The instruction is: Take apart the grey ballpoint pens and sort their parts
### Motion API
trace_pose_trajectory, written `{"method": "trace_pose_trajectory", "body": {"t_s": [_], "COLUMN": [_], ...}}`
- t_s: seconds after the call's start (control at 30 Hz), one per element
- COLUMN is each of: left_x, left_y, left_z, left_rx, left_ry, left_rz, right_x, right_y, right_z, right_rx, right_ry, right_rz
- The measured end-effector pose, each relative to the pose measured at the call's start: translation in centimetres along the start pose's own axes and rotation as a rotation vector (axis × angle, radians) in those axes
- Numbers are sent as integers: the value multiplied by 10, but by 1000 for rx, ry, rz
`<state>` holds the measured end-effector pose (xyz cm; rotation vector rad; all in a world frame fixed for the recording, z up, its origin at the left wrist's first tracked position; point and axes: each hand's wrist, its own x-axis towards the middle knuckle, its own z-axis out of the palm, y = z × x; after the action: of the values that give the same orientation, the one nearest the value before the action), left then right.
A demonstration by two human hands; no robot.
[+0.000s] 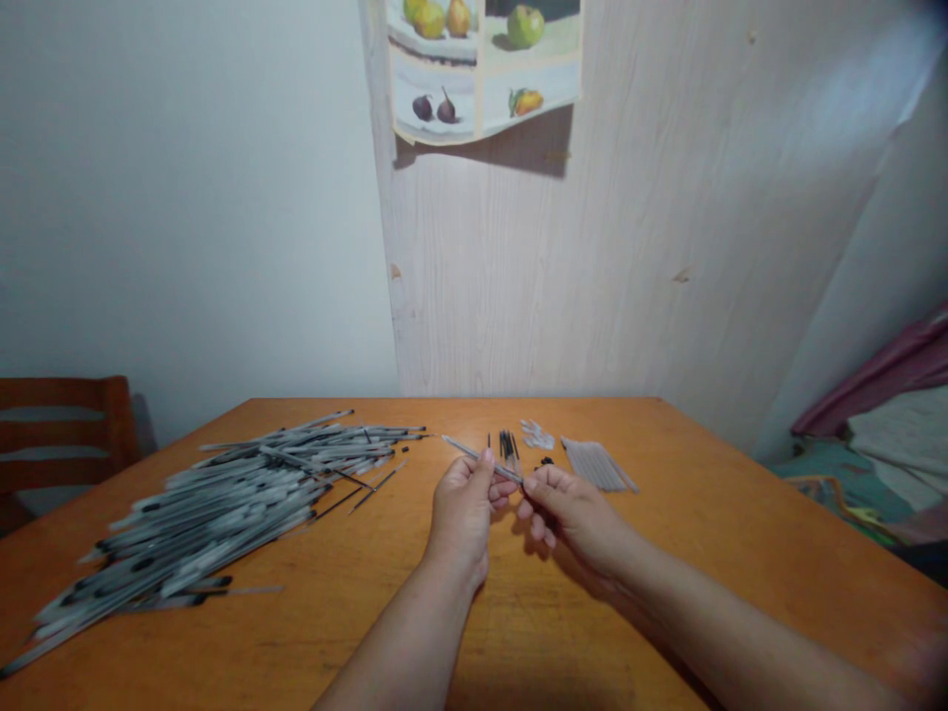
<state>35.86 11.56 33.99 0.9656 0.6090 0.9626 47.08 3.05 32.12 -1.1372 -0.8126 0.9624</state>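
Note:
Between my two hands, above the table, is a slim pen with a pale translucent barrel, its tip slanting up to the left. My left hand is closed around the middle of the barrel, thumb on top. My right hand pinches the pen's near right end; what exactly sits between those fingertips is too small to make out. Just beyond my hands lie several dark ink refills, a few small clear caps, small black plugs and a row of pale pen barrels.
A large heap of pens with black ends spreads over the left of the wooden table, with loose refills at its right edge. A wooden chair stands at the left. A wall with a fruit poster rises behind the table.

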Motion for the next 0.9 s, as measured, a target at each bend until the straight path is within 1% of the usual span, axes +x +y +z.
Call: {"method": "trace_pose_trajectory", "body": {"t_s": [0.17, 0.4, 0.67, 0.8, 0.9], "left_x": [2, 5, 3, 7, 11], "left_y": [0, -2, 4, 6, 7], "left_z": [-1, -3, -1, -3, -6], "left_rx": [-13, -32, -99, -119, -148], "left_ry": [29, 29, 106, 151, 169], "left_rz": [-19, -51, -127, -141, -158], "right_x": [-3, -3, -4, 1, 9], "right_y": [-5, -6, -18, -25, -27], "right_z": [2, 2, 3, -6, -23], "right_rx": [-35, -46, -124, -222, -289], "right_ry": [50, 44, 62, 99, 168], "right_rz": [7, 2, -6, -67, -123]}}
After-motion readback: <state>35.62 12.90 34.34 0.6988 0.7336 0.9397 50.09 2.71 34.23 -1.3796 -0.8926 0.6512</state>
